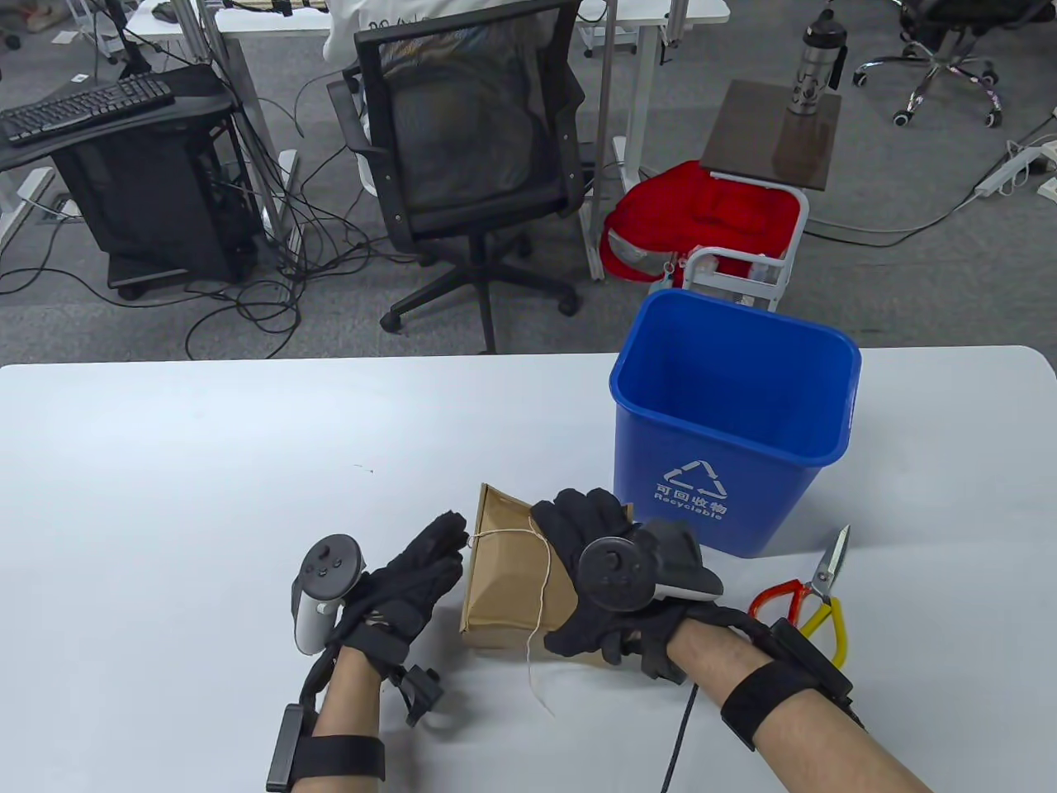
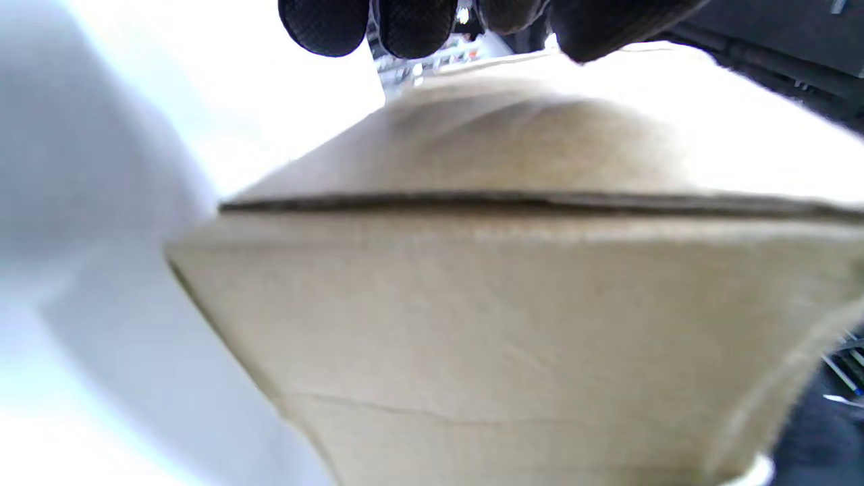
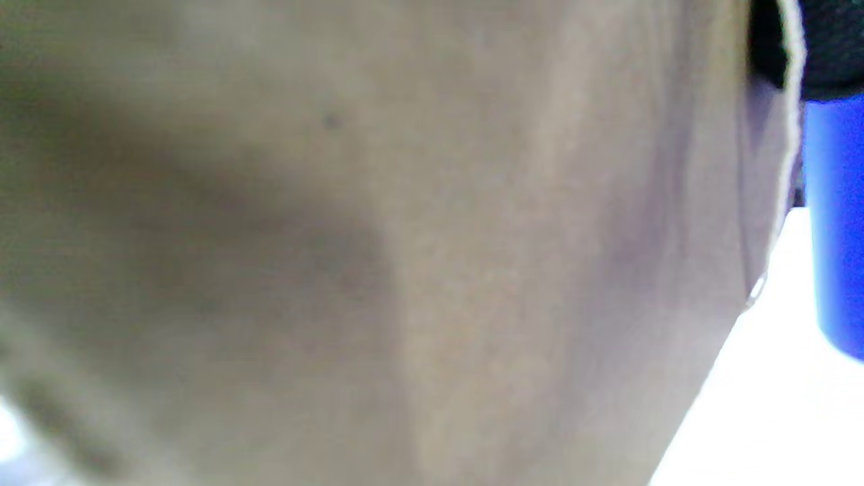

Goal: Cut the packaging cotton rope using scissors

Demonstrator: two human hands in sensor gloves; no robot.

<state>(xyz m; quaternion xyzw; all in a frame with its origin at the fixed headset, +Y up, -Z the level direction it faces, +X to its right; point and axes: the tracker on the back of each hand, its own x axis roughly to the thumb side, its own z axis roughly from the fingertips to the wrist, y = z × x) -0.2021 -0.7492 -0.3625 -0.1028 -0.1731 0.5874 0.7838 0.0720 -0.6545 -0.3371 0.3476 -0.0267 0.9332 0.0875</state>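
A brown cardboard box (image 1: 508, 582) lies near the table's front edge, tied with a thin cotton rope (image 1: 543, 578) whose loose end trails toward me on the table. My left hand (image 1: 446, 541) lies against the box's left side with fairly straight fingers, its fingertips (image 2: 412, 27) near the rope's knot. My right hand (image 1: 590, 537) grips the box's right part, fingers curled over the top and thumb at the near corner. The box (image 3: 405, 236) fills the right wrist view. Red-and-yellow-handled scissors (image 1: 805, 595) lie on the table to the right of my right hand, untouched.
A blue recycling bin (image 1: 735, 421) stands just behind the box and my right hand; its wall (image 3: 833, 216) shows in the right wrist view. The white table (image 1: 206, 462) stretches away to the left. Beyond the far edge are an office chair (image 1: 471, 140) and a red bag.
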